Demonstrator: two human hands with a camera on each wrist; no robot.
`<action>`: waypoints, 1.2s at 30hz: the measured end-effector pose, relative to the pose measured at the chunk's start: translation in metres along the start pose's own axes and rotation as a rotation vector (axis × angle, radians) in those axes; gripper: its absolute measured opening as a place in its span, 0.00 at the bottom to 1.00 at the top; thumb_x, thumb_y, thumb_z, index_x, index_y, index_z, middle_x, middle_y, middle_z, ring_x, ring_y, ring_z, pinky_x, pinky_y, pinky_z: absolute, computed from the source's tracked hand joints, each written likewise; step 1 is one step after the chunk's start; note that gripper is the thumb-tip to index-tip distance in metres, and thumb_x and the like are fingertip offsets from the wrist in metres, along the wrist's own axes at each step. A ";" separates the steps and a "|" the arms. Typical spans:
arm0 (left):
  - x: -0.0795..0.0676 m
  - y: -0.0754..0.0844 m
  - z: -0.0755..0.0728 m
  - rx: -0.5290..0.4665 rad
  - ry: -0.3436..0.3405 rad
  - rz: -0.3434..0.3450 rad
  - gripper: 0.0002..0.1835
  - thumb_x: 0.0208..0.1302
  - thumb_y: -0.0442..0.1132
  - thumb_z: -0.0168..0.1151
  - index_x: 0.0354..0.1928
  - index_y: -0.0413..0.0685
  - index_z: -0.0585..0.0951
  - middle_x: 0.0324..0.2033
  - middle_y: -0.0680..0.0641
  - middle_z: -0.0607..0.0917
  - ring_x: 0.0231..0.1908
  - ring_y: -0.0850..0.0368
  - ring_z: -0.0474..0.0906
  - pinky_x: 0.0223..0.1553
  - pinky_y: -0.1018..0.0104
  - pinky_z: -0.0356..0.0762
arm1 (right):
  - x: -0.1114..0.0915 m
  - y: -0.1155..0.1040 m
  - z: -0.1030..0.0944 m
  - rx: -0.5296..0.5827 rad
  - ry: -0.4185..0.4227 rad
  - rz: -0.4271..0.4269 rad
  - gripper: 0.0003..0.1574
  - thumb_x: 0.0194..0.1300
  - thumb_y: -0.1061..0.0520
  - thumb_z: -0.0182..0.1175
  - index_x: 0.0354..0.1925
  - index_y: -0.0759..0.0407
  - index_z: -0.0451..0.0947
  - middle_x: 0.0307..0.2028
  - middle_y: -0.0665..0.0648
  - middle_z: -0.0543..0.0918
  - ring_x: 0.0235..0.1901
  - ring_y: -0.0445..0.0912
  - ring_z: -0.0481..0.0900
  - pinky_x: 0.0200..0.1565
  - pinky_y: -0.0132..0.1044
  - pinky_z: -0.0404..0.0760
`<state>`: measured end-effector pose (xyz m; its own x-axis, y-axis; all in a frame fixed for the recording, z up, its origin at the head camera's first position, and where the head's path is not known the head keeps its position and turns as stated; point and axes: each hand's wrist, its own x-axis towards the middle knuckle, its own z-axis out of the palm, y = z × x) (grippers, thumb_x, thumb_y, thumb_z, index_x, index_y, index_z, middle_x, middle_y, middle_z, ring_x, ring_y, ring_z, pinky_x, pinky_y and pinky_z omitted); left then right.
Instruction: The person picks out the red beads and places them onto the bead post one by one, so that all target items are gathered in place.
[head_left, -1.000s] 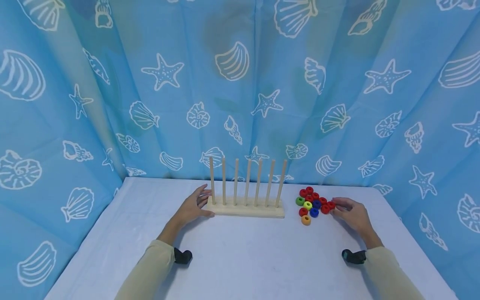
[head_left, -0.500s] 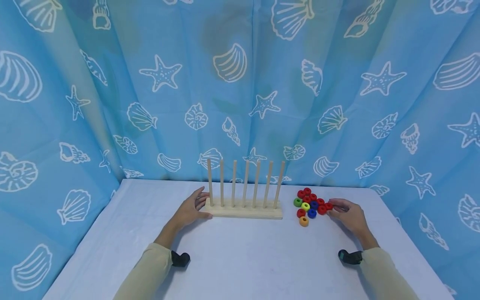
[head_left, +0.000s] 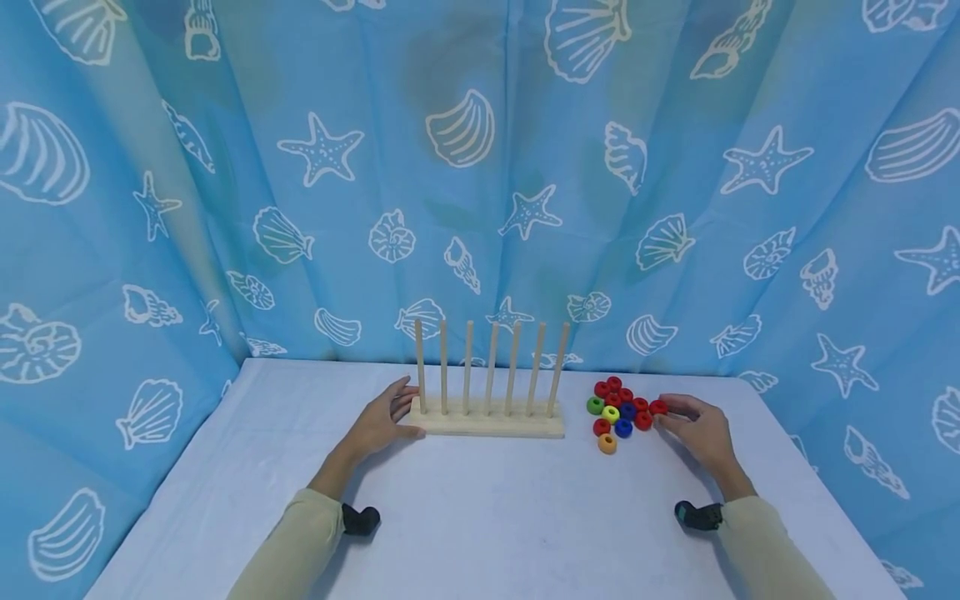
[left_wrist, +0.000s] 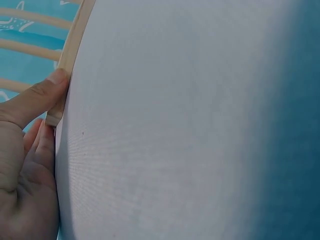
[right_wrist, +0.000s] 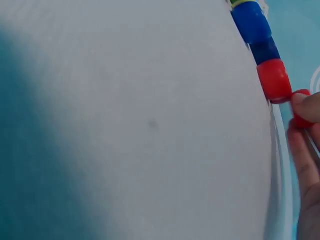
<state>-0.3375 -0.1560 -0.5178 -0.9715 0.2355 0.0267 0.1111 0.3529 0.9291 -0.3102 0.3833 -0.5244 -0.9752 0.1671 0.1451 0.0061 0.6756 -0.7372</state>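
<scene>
A pale wooden peg stand (head_left: 487, 427), with a row of several upright bare pegs, stands on the white table. My left hand (head_left: 377, 425) holds its left end, thumb on the front edge and fingers behind; the left wrist view shows the thumb (left_wrist: 42, 95) pressed to the wood. To the right of the stand lies a cluster of ring-shaped beads. At the cluster's right edge, my right hand (head_left: 701, 429) pinches a red bead (head_left: 657, 407) between thumb and fingers. In the right wrist view this bead (right_wrist: 301, 121) is partly hidden by the thumb.
Loose beads sit close together: several red ones (head_left: 602, 427), a green one (head_left: 595, 405), a yellow one (head_left: 611, 413), two blue ones (head_left: 623, 427) and an orange one (head_left: 607, 443) nearest the front. A blue shell-print curtain (head_left: 465, 208) hangs along the table's back and sides.
The right thumb and fingers have closed on the rightmost red bead, which now sits slightly apart from its neighbours. The left hand stays on the stand. The head view has shifted slightly.
</scene>
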 end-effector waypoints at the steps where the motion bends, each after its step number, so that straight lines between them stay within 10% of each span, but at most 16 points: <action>1: 0.000 0.000 0.000 0.000 0.000 -0.002 0.59 0.41 0.30 0.80 0.75 0.44 0.55 0.64 0.43 0.72 0.67 0.48 0.66 0.64 0.68 0.68 | 0.000 -0.003 -0.001 0.001 0.006 -0.007 0.28 0.66 0.51 0.64 0.61 0.59 0.75 0.58 0.65 0.77 0.60 0.61 0.71 0.58 0.58 0.76; 17: -0.001 -0.001 0.000 0.017 0.003 0.001 0.56 0.43 0.32 0.80 0.74 0.43 0.57 0.66 0.45 0.71 0.67 0.49 0.66 0.63 0.68 0.69 | 0.008 -0.103 -0.018 0.091 -0.003 -0.236 0.31 0.62 0.46 0.67 0.60 0.56 0.76 0.56 0.61 0.79 0.54 0.58 0.79 0.46 0.26 0.82; 36: -0.002 -0.007 0.002 0.013 0.017 0.009 0.55 0.43 0.32 0.80 0.74 0.43 0.59 0.66 0.45 0.72 0.66 0.49 0.67 0.62 0.69 0.69 | -0.004 -0.239 -0.013 0.321 -0.025 -0.542 0.22 0.59 0.67 0.67 0.53 0.70 0.80 0.51 0.64 0.81 0.52 0.58 0.80 0.46 0.29 0.83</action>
<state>-0.3361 -0.1573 -0.5247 -0.9739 0.2233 0.0411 0.1222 0.3627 0.9239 -0.3045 0.2309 -0.3404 -0.8262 -0.1576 0.5409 -0.5530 0.4103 -0.7252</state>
